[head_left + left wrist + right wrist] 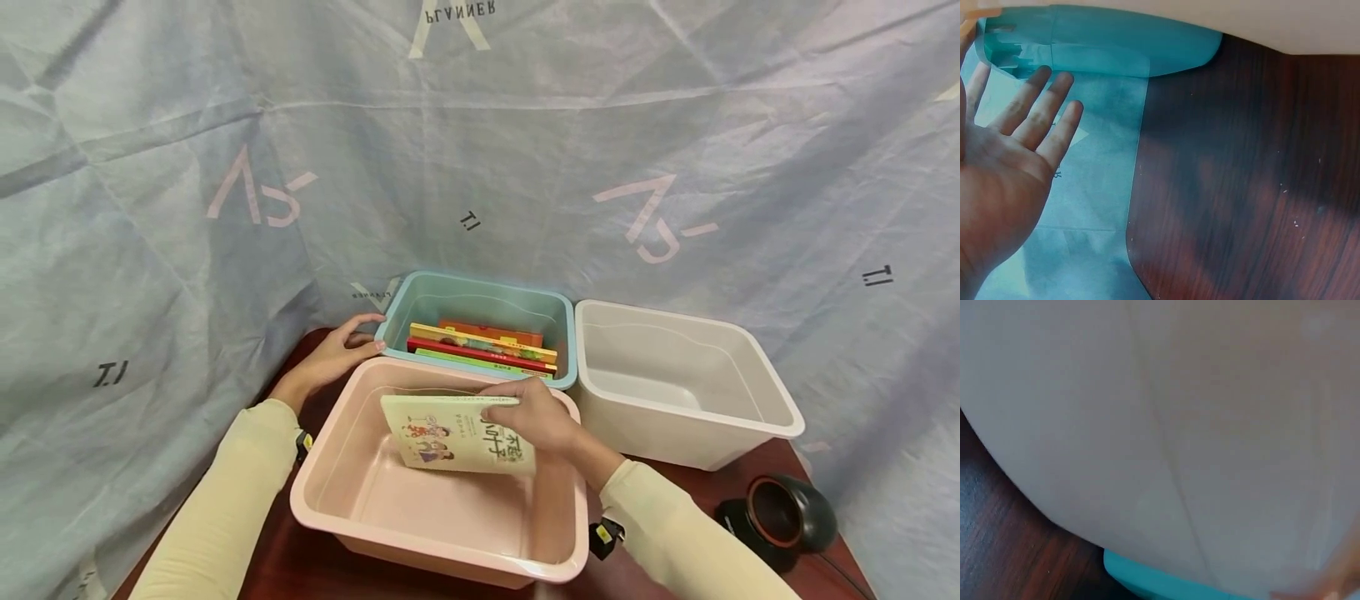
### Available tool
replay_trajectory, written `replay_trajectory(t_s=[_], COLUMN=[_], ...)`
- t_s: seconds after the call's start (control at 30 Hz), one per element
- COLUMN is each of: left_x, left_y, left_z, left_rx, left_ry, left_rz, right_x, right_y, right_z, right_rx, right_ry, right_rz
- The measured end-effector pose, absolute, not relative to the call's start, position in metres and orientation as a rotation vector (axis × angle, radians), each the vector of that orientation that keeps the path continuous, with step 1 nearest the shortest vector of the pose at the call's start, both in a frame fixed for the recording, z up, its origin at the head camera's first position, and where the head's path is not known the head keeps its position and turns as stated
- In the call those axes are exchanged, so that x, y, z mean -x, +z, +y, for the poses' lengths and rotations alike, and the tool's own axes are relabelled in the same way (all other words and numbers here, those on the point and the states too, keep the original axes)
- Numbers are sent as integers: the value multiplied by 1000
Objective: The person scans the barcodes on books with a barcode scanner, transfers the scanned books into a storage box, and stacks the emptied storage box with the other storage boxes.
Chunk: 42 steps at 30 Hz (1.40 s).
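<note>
My right hand [536,412] grips a pale cream book [457,433] by its upper right edge, thumb on the cover. The book leans inside the pink bin [442,546], its cover showing cartoon figures and Chinese lettering. My left hand [337,354] touches the left rim of the teal bin [495,292]; the left wrist view shows its fingers [1041,122] spread and mostly straight. Inside the teal bin stand several books, among them a red book [480,354] and a yellow book [487,340]. The right wrist view shows mostly a bin's pale wall [1147,437], with a blurred bit of hand at lower right.
A white bin [675,367] stands right of the teal one, with no contents visible. At the table's right lies a black round device [783,512] with a cable. Grey printed cloth [480,167] hangs behind the dark wood table [1241,169].
</note>
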State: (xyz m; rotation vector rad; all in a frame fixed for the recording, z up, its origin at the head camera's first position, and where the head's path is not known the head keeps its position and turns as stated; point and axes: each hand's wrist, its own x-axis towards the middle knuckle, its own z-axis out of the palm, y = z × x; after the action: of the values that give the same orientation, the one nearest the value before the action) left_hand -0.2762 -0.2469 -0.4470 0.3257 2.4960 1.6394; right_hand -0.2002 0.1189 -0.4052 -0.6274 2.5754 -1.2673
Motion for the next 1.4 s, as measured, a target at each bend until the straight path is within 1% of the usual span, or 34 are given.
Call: replay_trajectory(t_s=[0.13,0.33,0.4,0.57,0.73,0.9,1.07,1.2,1.4], left_x=[276,274,273,272,273,275,276,276,277], left_y=[-448,-447,-448,-447,-447,-450,-450,-446,-443], left_z=[-247,-246,-246,-247,-249,-248,-247,-248,-248], left_rx=[-309,-306,-309,-296,-283,-270,-286,-280,-275], left_ry=[1628,1650,1650,1634,1626,1640,1637,1630,1617], left_rz=[2496,2485,2481,2478,2481,2459,2470,2477,2480], right_x=[194,179,172,153,131,109,86,69,44], right_y=[-388,-346,-332,-302,-282,-276,-279,-283,-297], right_z=[123,131,136,156,185,219,250,273,302], right_rx=[582,603,563,478,417,299,-1,-209,-411], right_ry=[-1409,-1655,-1730,-1861,-1869,-1915,-1952,-1893,-1711], right_rz=[2543,2460,2415,2371,2504,2601,2624,2670,2884])
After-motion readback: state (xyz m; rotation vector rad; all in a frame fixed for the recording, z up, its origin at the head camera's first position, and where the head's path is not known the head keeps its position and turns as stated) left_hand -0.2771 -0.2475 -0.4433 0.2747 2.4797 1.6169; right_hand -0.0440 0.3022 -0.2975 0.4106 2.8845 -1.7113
